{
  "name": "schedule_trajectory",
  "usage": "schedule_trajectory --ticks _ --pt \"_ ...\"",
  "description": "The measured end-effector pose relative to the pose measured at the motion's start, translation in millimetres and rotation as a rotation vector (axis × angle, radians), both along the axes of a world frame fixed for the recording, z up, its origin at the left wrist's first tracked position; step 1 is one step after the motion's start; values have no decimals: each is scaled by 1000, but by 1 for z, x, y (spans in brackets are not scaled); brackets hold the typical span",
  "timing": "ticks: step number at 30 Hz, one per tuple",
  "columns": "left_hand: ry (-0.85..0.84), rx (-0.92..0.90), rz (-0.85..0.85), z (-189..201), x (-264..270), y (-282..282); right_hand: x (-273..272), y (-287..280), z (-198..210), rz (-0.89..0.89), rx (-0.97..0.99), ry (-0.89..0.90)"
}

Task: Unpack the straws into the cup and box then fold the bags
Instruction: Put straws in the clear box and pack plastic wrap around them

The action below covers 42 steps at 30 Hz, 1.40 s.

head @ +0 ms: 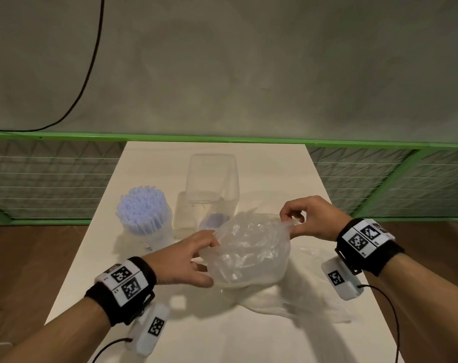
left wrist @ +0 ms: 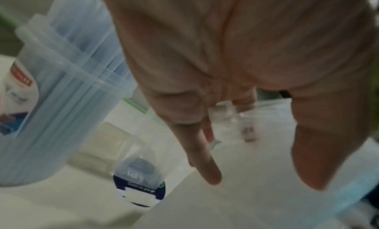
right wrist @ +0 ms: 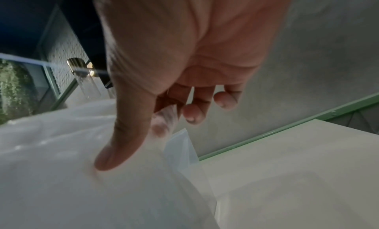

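Observation:
A crumpled clear plastic bag [head: 251, 252] hangs above the white table [head: 262, 341], stretched between both hands. My left hand [head: 209, 247] grips its left edge and my right hand [head: 293, 221] pinches its upper right edge. In the right wrist view the thumb [right wrist: 123, 143] presses the bag [right wrist: 61, 184] against the index finger behind the film. A cup [head: 146, 231] packed with upright pale blue straws [head: 141, 205] stands at the left, also in the left wrist view [left wrist: 61, 102]. The tall clear box [head: 212, 179] stands behind the bag; its contents are hidden.
A second clear bag [head: 309, 305] lies flat on the table under and right of the held one. A small white piece [head: 179, 302] lies near my left wrist. A green mesh fence [head: 52, 179] runs behind the table, with a grey wall beyond. The box carries a dark label [left wrist: 141, 184].

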<state>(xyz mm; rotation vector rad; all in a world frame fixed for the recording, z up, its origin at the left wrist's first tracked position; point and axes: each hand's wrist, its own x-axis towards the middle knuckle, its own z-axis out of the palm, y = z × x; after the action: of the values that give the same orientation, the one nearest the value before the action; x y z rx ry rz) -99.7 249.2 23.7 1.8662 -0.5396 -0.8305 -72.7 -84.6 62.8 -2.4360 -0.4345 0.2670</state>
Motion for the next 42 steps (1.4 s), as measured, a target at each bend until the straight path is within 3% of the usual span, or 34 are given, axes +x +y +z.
schedule_trajectory --ticks 8,12,20,26,32,38,42 --pt "-248 -63 59 -2 6 -5 0 1 -8 -73 100 -67" --pt "-230 -78 101 1 11 -6 -3 3 -12 -49 136 -105" --pt "-281 -70 156 -3 9 -6 -6 4 -28 -249 278 -191" --pt "-359 -95 196 -7 -2 -7 -14 0 -38 -253 221 -337" --pt "-399 -177 259 -8 -3 -12 -18 9 -43 -285 328 -298" --pt "-537 -102 224 -16 -2 -14 -24 13 -52 -334 442 -274" --pt "-540 -112 247 -20 -4 -16 -26 14 -51 -370 541 -151"
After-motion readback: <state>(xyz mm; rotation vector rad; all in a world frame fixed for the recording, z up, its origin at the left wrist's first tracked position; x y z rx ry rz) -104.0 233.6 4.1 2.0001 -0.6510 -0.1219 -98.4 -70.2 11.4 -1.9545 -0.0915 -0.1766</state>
